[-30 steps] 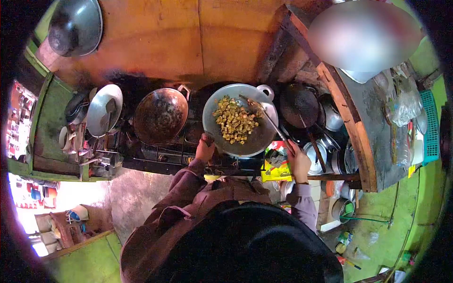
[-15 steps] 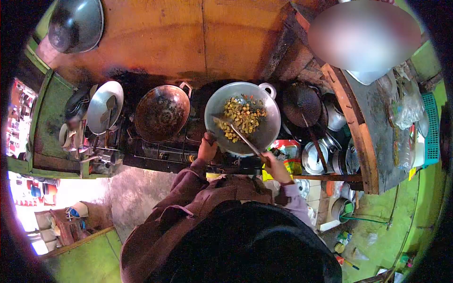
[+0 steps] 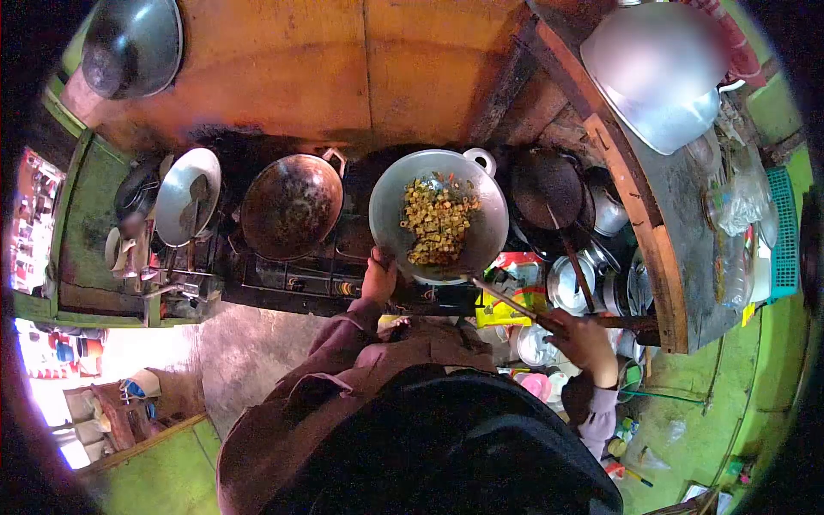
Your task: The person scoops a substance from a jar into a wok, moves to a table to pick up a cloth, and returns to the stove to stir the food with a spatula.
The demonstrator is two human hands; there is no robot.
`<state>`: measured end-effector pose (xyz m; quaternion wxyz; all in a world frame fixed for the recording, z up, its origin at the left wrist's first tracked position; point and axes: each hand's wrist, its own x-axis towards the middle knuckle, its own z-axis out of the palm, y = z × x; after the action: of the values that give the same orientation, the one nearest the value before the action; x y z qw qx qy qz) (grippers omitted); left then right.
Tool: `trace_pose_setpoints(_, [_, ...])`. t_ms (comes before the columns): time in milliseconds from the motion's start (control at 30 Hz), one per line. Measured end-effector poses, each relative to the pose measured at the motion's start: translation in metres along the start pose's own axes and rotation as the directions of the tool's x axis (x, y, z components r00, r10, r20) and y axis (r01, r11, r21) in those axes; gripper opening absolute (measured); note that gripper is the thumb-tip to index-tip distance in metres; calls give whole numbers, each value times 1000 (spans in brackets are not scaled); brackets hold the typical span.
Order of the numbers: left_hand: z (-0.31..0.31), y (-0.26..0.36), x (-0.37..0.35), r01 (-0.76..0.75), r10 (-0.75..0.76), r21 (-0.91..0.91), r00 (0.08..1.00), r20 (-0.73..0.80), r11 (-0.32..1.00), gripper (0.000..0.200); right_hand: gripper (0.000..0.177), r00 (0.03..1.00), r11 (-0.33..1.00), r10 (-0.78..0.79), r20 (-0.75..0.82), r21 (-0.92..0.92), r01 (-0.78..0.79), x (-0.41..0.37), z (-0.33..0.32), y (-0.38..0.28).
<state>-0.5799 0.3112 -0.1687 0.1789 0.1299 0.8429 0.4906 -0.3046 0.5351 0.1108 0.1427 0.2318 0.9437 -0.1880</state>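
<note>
Wok, clasped at its edge by left hand; right hand grips spatula.

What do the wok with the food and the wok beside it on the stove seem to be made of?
The food wok: probably aluminium, dull satin, judging by its pale grey sheen. The brown wok: metal, perhaps iron, with a worn, scorched finish, judging by dark mottling.
</note>
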Motion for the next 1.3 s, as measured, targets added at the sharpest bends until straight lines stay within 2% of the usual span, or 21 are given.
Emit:
trace_pose_setpoints(67, [5, -5, 0, -12, 12, -14, 1000, -21, 1000, 55, 36, 997, 998, 68, -27, -11, -68, 10, 19, -10])
trace_pose_setpoints(100, [10, -19, 4, -27, 27, -53, 1000, -7, 998, 55, 33, 991, 1000, -6, -130, -4, 5, 23, 40, -8])
trace_pose_setpoints(133, [11, -21, 3, -33, 34, -71, 999, 2, 997, 54, 30, 988, 987, 139, -66, -73, -144, 44, 65, -5])
trace_pose_setpoints(167, [11, -22, 2, -39, 41, -90, 999, 11, 995, 54, 23, 978, 996, 81, -190, -10, -84, 61, 90, 2])
trace_pose_setpoints(200, [6, -10, -1, -24, 25, -38, 1000, 15, 999, 55, 23, 978, 996, 83, -191, -9, -87, 71, 97, 4])
trace_pose_setpoints(267, [4, -8, -1, -13, 12, 15, 1000, 13, 1000, 56, 21, 967, 982, 42, -252, 188, 6, 91, 98, 3])
trace_pose_setpoints(333, [7, -16, 3, 1, -1, -11, 1000, 9, 1000, 59, 24, 979, 908, -38, -201, 403, 118, 91, 81, 17])
trace_pose_setpoints(400, [0, -4, 0, 63, -63, 22, 997, 36, 998, 61, 30, 978, 798, 131, 162, 569, -201, 89, 60, 42])
trace_pose_setpoints(500, [-2, 5, -1, 114, -117, 55, 991, 62, 992, 61, 26, 950, 854, 218, 223, 428, -296, 72, 28, 60])
trace_pose_setpoints(533, [-3, 5, -1, 114, -117, 50, 991, 60, 992, 61, 21, 999, 991, -44, -21, 122, 47, 75, 41, 91])
trace_pose_setpoints(600, [-4, 8, -4, 37, -39, 38, 998, 46, 999, 60, 17, 915, 909, -372, -157, -261, 325, 95, 63, 116])
trace_pose_setpoints(667, [-4, 8, -2, -43, 42, 25, 999, 30, 999, 60, 21, 973, 938, -199, 117, -265, 224, 129, 69, 121])
trace_pose_setpoints(700, [-3, 4, 0, -21, 19, 33, 999, 48, 999, 58, 26, 914, 898, -389, -116, -268, 349, 138, 74, 112])
trace_pose_setpoints(733, [-2, 1, 1, -9, 7, 37, 998, 56, 999, 57, 26, 913, 897, -392, -115, -268, 351, 153, 81, 100])
trace_pose_setpoints(800, [0, -6, 2, -3, 1, 32, 998, 55, 999, 56, 31, 986, 988, 84, -146, 140, -63, 184, 91, 75])
trace_pose_setpoints(1000, [0, -2, 3, 68, -70, 44, 996, 55, 997, 60, 33, 968, 998, -20, -249, 54, 34, 148, 37, 35])
trace_pose_setpoints(1033, [0, -4, 3, 85, -88, 53, 994, 59, 995, 61, 33, 969, 989, -6, -247, 145, 43, 147, 36, 52])
trace_pose_setpoints(1167, [-1, -6, 1, 101, -106, 59, 991, 80, 993, 62, 36, 939, 974, -58, -339, 187, 128, 138, 44, 120])
trace_pose_setpoints(1233, [-3, 2, 2, 181, -188, 75, 977, 99, 981, 61, 39, 982, 945, -25, -186, 317, 84, 142, 60, 151])
trace_pose_setpoints(1267, [0, -4, 5, 207, -215, 80, 971, 104, 975, 61, 41, 950, 909, 247, 191, 293, -296, 143, 60, 151])
trace_pose_setpoints(1300, [14, -39, 16, 127, -132, 57, 987, 87, 990, 58, 42, 959, 880, 94, 266, 429, -205, 154, 86, 166])
